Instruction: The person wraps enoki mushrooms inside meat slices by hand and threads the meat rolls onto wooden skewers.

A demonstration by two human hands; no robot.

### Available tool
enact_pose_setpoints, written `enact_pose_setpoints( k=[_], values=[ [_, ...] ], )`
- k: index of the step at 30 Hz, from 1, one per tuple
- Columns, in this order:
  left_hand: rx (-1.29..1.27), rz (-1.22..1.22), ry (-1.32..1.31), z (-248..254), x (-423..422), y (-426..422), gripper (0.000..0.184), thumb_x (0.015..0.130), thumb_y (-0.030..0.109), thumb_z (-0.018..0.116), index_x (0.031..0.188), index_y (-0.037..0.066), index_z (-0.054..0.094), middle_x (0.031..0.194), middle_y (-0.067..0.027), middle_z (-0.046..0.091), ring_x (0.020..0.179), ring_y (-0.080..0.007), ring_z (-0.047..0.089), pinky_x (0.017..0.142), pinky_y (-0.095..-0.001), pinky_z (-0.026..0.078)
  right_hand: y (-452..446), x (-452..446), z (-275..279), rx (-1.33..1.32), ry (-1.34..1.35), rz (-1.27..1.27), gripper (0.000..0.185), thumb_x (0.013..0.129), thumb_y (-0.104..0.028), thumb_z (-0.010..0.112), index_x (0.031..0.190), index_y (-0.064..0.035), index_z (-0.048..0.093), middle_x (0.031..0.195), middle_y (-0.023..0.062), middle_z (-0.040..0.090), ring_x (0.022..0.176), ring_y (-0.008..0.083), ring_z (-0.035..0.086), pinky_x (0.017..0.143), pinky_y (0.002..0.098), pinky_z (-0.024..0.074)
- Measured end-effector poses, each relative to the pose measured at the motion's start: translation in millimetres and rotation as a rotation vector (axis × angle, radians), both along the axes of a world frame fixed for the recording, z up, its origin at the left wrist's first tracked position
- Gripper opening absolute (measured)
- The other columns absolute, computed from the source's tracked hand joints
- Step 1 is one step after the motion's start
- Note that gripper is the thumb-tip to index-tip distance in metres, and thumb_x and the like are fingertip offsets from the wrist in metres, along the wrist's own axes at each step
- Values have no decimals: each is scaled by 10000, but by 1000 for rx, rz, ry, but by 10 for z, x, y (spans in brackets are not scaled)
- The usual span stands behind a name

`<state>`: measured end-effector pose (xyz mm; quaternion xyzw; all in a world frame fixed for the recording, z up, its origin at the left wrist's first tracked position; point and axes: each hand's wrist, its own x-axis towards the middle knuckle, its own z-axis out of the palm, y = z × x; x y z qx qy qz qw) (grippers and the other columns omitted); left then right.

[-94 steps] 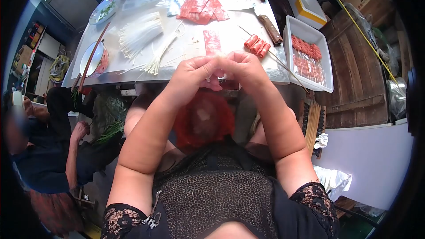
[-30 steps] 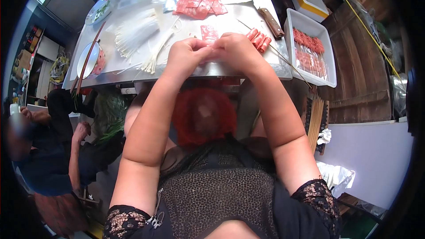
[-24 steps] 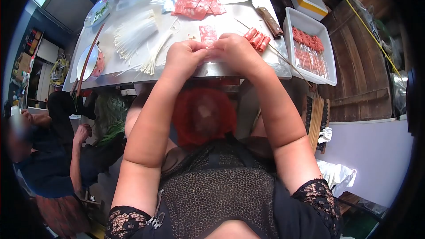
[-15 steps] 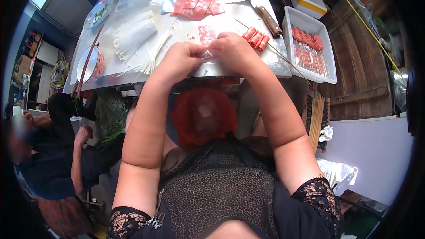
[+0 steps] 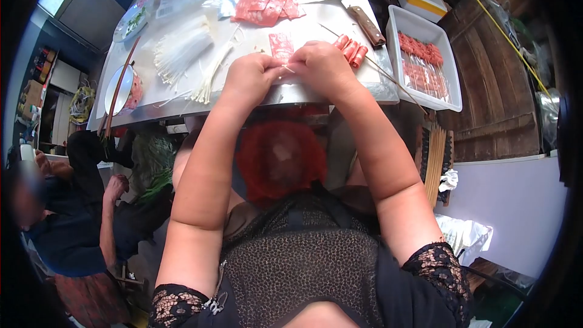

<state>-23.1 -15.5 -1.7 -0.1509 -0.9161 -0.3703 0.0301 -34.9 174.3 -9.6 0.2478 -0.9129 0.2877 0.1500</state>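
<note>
One thin, rectangular meat slice [image 5: 280, 42], pinkish red with white marbling, lies flat near the worktop [image 5: 255, 40] front edge, partly hidden by left hand [image 5: 249, 76] and right hand [image 5: 323, 64], fingertips pinching small white strands [image 5: 289, 69].

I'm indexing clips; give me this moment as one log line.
left hand: fingers at near end of meat strip; right hand: same; to right: skewered meat rolls; to left: enoki mushrooms

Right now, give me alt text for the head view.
A person's left hand and right hand are close together at the near end of a meat slice on a table. Enoki mushrooms lie to the left; beyond, overlapping meat slices; to the right, skewered meat rolls and a tray of skewers.
</note>
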Motion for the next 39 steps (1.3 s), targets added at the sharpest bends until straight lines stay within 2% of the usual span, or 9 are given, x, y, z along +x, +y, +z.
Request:
enact_pose_setpoints(
  k=[7,9,13,15,24,28,31,33,39],
  values=[
    [-60,35,97,-41,-1,42,213,847,239,741,944,52,766,845,-134,696,814,-256,674,762,-355,521,74,-26,-128,55,215,187,90,804,-109,673,866,-70,726,843,99,647,833,291,632,770,389,531],
    [-61,22,185,-60,14,60,179,839,215,730,912,55,764,855,-138,679,834,-293,662,758,-391,524,96,15,-126,100,257,198,109,823,-179,668,858,-87,713,854,84,625,870,283,619,784,397,532],
    [-151,-3,340,-133,66,112,149,848,188,707,864,47,752,853,-147,665,806,-320,642,771,-425,514,112,75,-78,184,375,225,117,806,-175,665,848,-66,677,854,82,615,865,271,617,781,390,533],
    [-231,-36,395,-120,97,114,131,862,164,681,873,44,733,861,-148,653,833,-339,620,799,-450,499,116,78,-85,369,410,216,208,794,-101,651,1001,-104,673,899,68,620,882,253,615,793,365,532],
    [-303,-121,415,-88,19,23,160,892,189,664,960,54,720,914,-128,649,920,-339,605,847,-440,492,58,-41,-170,30,299,166,83,796,-140,698,860,-90,716,847,86,634,826,287,624,765,384,540],
    [-232,-105,379,-91,-19,-4,156,895,182,662,943,51,731,901,-128,646,929,-344,601,841,-432,490,79,-6,-120,36,256,178,113,824,-174,679,842,-66,708,862,97,643,871,296,632,814,405,531],
    [-260,-156,330,38,27,-19,167,892,194,684,934,43,742,830,-111,656,821,-276,629,755,-383,502,135,13,-93,141,165,166,139,824,-182,698,891,-63,727,869,108,654,879,305,644,817,407,527],
    [-27,-153,-215,205,119,-25,203,872,214,724,943,25,744,737,-78,655,679,-177,610,654,-333,490,207,74,-31,67,-34,312,140,822,-181,712,897,-64,728,874,119,666,870,320,650,799,409,527],
    [22,-39,-368,277,32,-23,224,814,220,793,912,25,742,699,-20,654,601,-94,564,550,-279,452,149,155,-15,-180,-67,230,120,814,-172,725,867,-65,727,860,117,663,836,321,653,763,411,531]
  ],
)
